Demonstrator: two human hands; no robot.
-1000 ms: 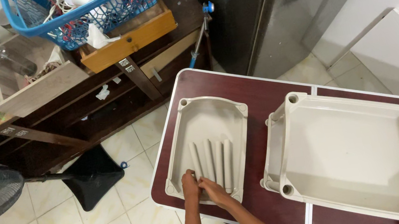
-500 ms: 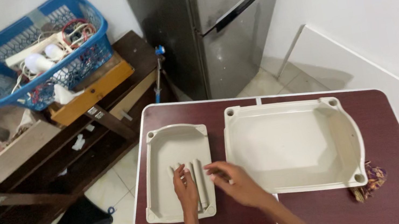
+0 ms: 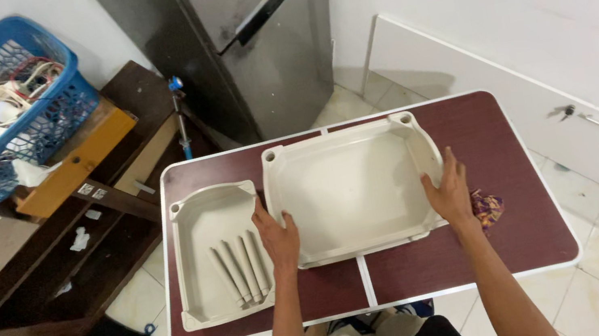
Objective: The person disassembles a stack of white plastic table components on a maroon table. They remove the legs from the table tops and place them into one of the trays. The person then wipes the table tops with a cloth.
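My left hand (image 3: 279,237) clamps the near-left rim of the big cream tray (image 3: 353,187), my right hand (image 3: 449,195) grips its right edge, fingers curled over the lip. The tray sits on the maroon folding table (image 3: 515,155), just right of the smaller tray (image 3: 215,248) holding four pale rods (image 3: 240,270). I'd call this the grab stage: both sides held, tray apparently not lifted. Next calls for an even, level lift, clear of the smaller tray's rim.
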